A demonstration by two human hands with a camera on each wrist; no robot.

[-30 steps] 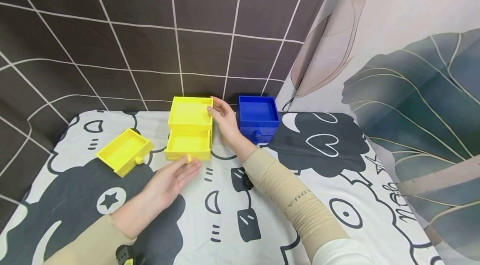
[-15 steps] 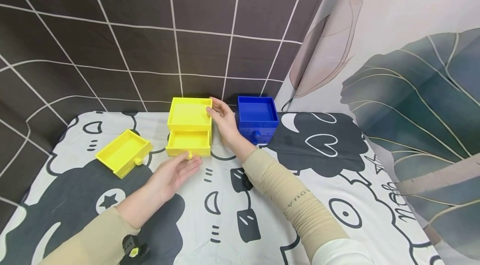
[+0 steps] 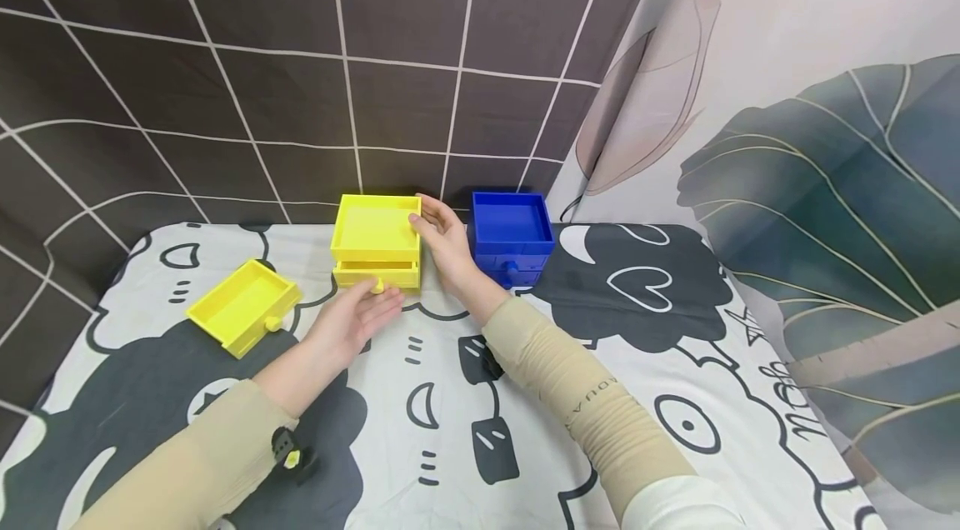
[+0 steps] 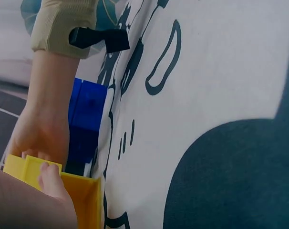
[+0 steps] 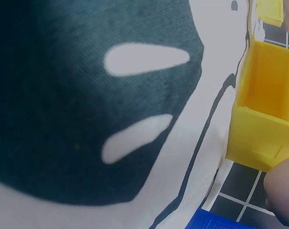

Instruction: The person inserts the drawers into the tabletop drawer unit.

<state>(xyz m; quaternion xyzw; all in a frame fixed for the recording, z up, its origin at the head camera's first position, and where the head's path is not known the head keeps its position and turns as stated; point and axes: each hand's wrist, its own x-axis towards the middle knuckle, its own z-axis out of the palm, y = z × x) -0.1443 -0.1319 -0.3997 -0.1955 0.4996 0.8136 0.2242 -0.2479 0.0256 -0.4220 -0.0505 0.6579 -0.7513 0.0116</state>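
Yellow drawer cabinet: the tray-topped cabinet (image 3: pixel 375 223) is set at the back of the printed tablecloth (image 3: pixel 397 447), left of the blue drawer cabinet (image 3: pixel 513 223); a gap is left between the 2 cabinets
Half-seated drawer: 1 yellow drawer (image 3: pixel 401 277) is held in the lower part of the cabinet, its front jutting slightly past the tray edge
Left hand: the hand (image 3: pixel 351 328) is placed at the round knob (image 3: pixel 378 287), thumb touching it, other fingers loosely extended; whether the knob is pinched or only pressed cannot be told
Right hand: the cabinet's right rear corner is gripped by the hand (image 3: pixel 447 245), thumb over the tray rim, fingers outside
Sliding: apparently the step in hand; force is best kept centred and level at the knob, so that the drawer is not skewed
Bracing: the corner is best held firm; otherwise the cabinet could be shifted or turned
Loose drawer: the 2nd yellow drawer (image 3: pixel 245 309) is laid to the left, clear of the forearm
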